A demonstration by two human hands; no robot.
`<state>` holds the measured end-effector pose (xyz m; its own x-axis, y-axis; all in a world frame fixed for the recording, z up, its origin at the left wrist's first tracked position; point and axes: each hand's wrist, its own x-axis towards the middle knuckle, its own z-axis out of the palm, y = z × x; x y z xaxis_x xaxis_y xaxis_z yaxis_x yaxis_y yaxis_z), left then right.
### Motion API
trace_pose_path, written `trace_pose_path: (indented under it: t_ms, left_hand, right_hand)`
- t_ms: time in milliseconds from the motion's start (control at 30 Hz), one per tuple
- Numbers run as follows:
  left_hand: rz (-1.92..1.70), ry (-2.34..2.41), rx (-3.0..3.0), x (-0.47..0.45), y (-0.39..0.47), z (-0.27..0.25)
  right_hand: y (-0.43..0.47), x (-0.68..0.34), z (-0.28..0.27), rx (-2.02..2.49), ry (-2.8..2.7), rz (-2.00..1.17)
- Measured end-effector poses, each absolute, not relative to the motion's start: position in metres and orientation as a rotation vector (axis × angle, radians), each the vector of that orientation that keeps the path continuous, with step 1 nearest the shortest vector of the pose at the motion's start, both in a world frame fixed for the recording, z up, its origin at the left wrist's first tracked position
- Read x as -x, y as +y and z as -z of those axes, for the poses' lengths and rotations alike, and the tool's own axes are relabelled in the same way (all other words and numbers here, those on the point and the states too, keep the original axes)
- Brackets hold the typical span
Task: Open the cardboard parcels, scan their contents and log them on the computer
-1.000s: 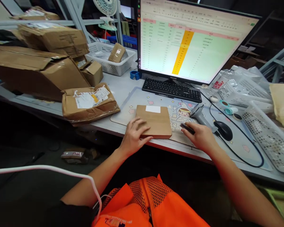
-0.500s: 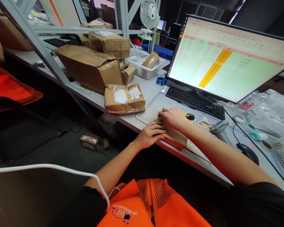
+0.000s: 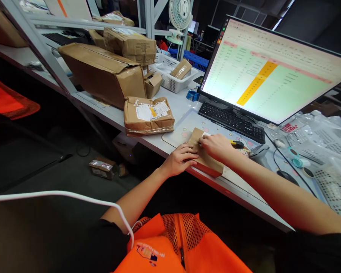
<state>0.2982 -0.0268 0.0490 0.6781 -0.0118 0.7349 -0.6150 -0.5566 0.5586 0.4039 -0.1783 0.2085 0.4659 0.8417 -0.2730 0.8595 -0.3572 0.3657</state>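
A small brown cardboard box [image 3: 208, 165] lies on the desk at the front edge, over a pale patterned mat [image 3: 177, 132]. My left hand [image 3: 179, 159] rests on the near left side of this box, fingers stretched out across it. Closed around a yellow and black utility knife [image 3: 237, 144], my right hand [image 3: 216, 147] is over the box's top, just right of my left fingers. The knife's handle end sticks out behind the hand; its tip is mostly hidden by my fingers.
Left of the mat sits a taped parcel [image 3: 149, 115] with a label. Behind it are a larger carton [image 3: 102, 72] and a white basket [image 3: 173, 83]. A keyboard [image 3: 231, 122] and monitor [image 3: 261, 72] stand beyond. Plastic baskets [image 3: 332, 182] and a mouse [image 3: 287, 176] are at right.
My right hand has shifted right along the box with the knife, uncovering more of the box's far end. My left hand stays on the box. The view has shifted slightly.
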Motion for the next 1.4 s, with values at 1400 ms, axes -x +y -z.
trace_pose_path:
  t_ms: [1400]
  left_hand:
    - [-0.196,-0.254,-2.991,-0.378,-0.074,-0.158]
  right_hand:
    - [-0.228,-0.467,-0.149,-3.426,1.324,-0.099]
